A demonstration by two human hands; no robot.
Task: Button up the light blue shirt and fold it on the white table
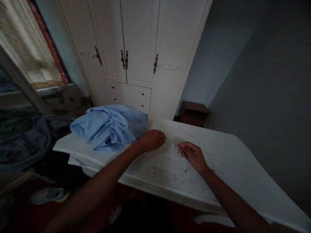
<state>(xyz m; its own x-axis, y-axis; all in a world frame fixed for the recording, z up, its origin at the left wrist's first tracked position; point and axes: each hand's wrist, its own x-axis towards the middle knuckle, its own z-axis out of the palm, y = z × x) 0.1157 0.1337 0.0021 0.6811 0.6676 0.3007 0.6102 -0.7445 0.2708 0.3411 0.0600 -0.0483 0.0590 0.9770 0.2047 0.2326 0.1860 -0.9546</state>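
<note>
While the left hand (153, 140) curls beside rumpled blue cloth (116, 124), the right hand (191, 154) is bunched over the stained white tabletop (228, 155); any held contents are indiscernible.

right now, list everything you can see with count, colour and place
Blue cloth: 1, light blue, crumpled on the table's left end
Table: 1, white with dark smudges, below the hands
Speck: 1, dark, tabletop near the right wrist, too small to identify
Wardrobe: 1, white, beyond the table
Handles: 4, dark, on the wardrobe doors
Knobs: 4, dark, on the wardrobe drawers
Brown cabinet: 1, brown, right of the wardrobe
Curtain: 1, pale with red edge, upper left
Shoe: 1, pale, floor lower left
Left hand: 1, brown, right of the cloth, fingers curled
Right hand: 1, brown, over the table, fingertips together
</note>
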